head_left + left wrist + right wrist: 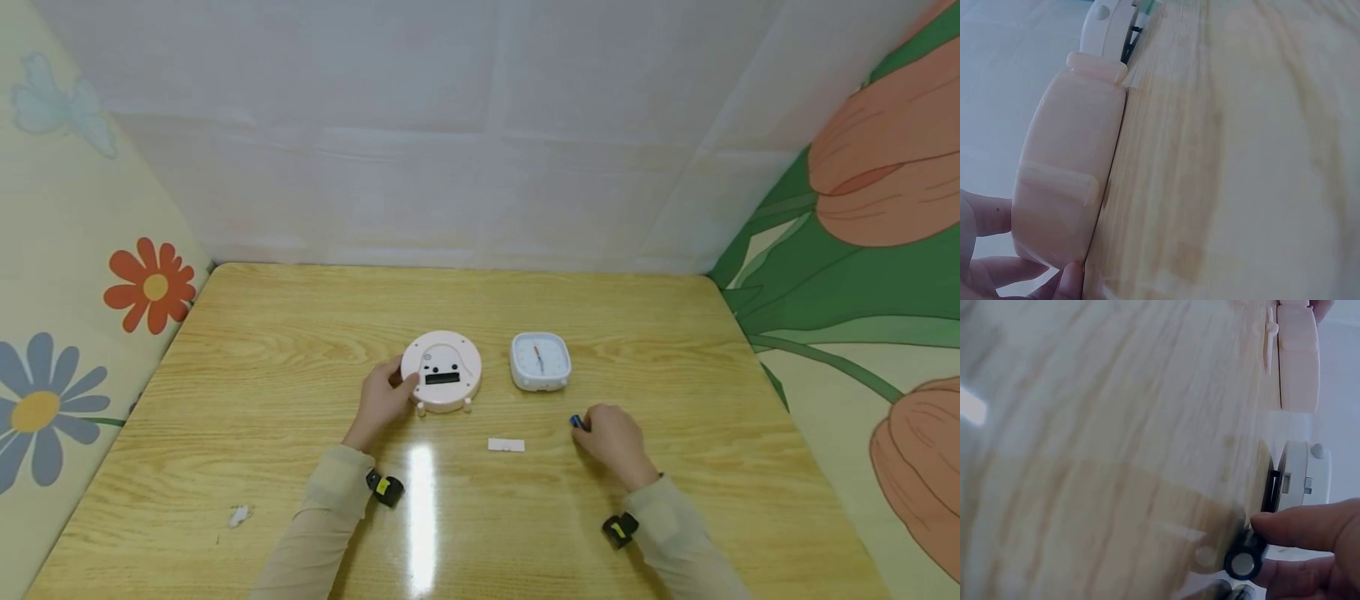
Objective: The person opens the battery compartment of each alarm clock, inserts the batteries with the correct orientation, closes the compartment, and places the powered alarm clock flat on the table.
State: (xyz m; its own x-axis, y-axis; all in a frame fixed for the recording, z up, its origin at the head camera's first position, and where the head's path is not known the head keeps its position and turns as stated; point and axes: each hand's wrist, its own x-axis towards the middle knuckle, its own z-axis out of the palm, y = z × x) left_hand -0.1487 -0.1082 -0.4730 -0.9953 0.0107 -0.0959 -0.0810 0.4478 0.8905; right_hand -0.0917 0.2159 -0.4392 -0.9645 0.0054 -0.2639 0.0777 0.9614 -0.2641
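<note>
A round pink alarm clock (450, 350) lies back side up on the table, its dark battery slot (442, 378) uncovered. My left hand (380, 402) grips its left edge, the thumb over the back; in the left wrist view the fingers reach around the pink rim (1066, 131). At the right, my right hand (617, 442) pinches a dark blue battery (1244, 561) between thumb and finger, low over the wood. Part of another cylinder shows below it in the right wrist view. A small pale battery cover (506, 445) lies between the hands.
A white, rounded-square alarm clock (540, 361) lies face up right of the pink one. A small white scrap (239, 516) is at the table's front left. A white sheet (465, 167) hangs behind the wooden table (300, 308), with flower-painted panels on both sides.
</note>
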